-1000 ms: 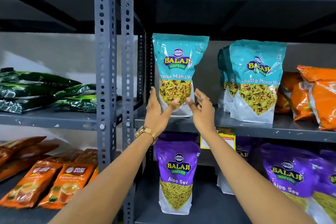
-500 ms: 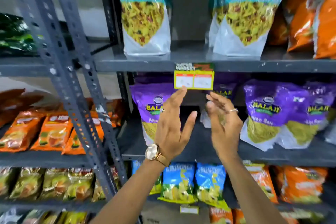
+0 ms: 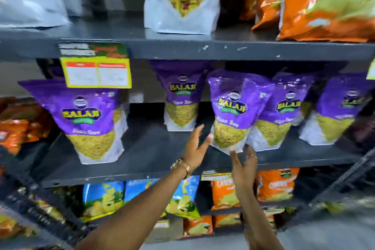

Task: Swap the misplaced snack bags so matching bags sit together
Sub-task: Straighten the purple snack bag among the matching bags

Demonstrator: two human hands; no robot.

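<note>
Several purple Balaji Aloo Sev bags stand on the middle shelf (image 3: 162, 170). One of them, a tilted purple bag (image 3: 233, 111), leans against its neighbour (image 3: 284, 111). My left hand (image 3: 195, 148) is open, its fingertips at the tilted bag's lower left edge. My right hand (image 3: 244, 165) is open just under the bag's bottom right corner, fingers spread. I cannot tell whether either hand presses on the bag. Another purple bag (image 3: 85, 115) stands alone at the left. On the shelf above stands a teal-and-white mix bag (image 3: 182, 6), its top cut off.
Orange bags (image 3: 328, 2) lie at the upper right. A yellow price tag (image 3: 97, 72) hangs from the upper shelf's edge. Blue chip bags (image 3: 105, 197) and orange bags (image 3: 276, 184) fill the shelf below. More orange packs (image 3: 14, 128) sit at the left.
My view has dropped and moved closer to the purple bags' shelf. Both hands left the teal bag above and moved down and right to the tilted purple bag.
</note>
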